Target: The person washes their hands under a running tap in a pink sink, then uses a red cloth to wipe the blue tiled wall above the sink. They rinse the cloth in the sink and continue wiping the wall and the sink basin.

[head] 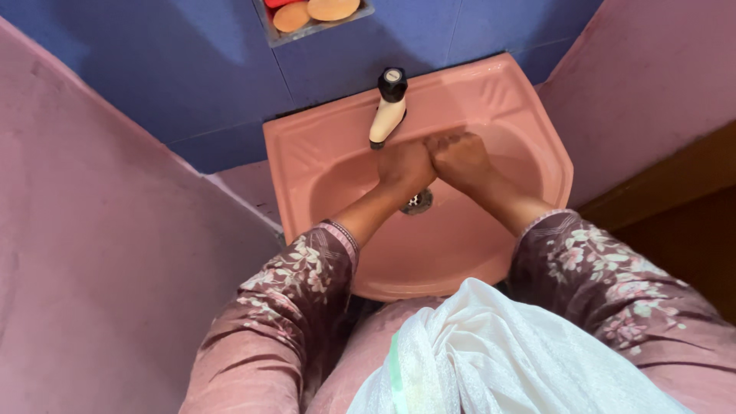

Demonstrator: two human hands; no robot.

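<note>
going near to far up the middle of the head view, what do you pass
white cloth → near rim of the pink sink → drain → the left hand and right hand pressed together → tap → blue wall → soap niche

The left hand and right hand press together, so the palms and most fingers are hidden between them, and it cannot be told whether they hold anything. Just below the clasp, the round metal drain of the pink ceramic basin is half covered by the left wrist. Just above the clasp, the mouth of the cream tap with a black cap faces away. Farther up, the recessed wall shelf with orange oval soaps is cut by the top edge.
</note>
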